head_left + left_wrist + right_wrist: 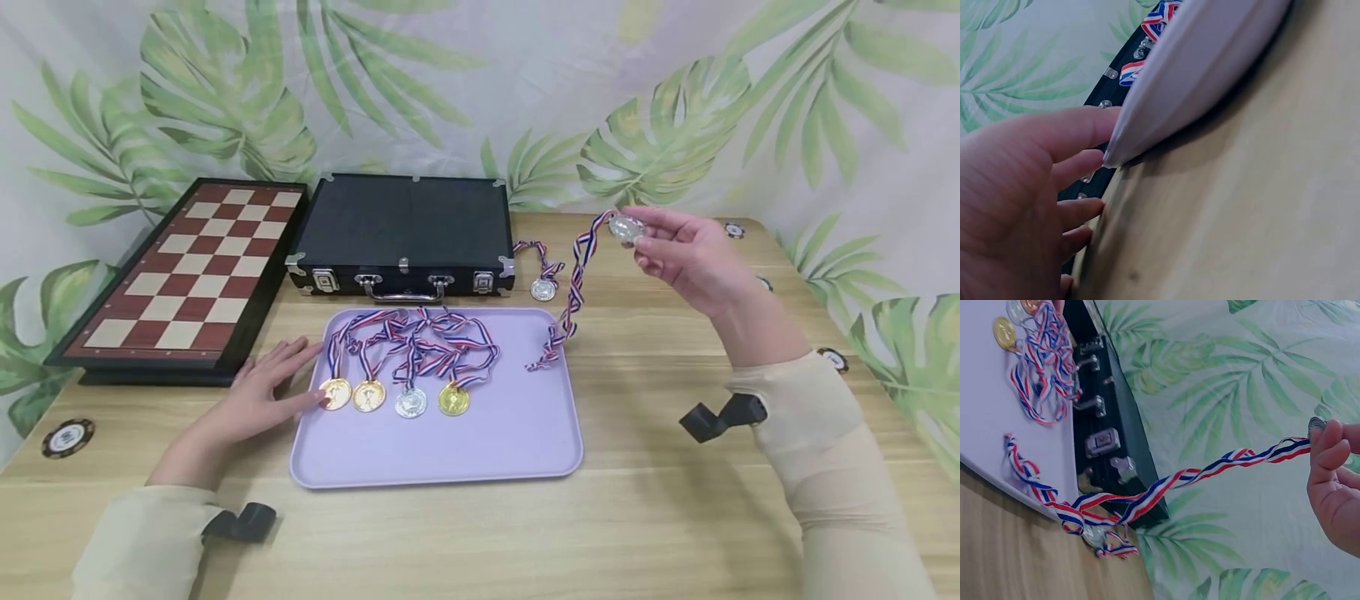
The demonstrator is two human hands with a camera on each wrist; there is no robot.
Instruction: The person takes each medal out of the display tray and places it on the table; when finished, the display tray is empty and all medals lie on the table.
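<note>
While the right hand pinches a round silver medal, upper right, I see its red-white-blue ribbon hang lower-left. The left hand lies loosely spread.

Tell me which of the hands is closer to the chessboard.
Left. The left hand is beside the near right corner of the chessboard; the right hand is well away, across past the black case, holding up a silver medal.
</note>
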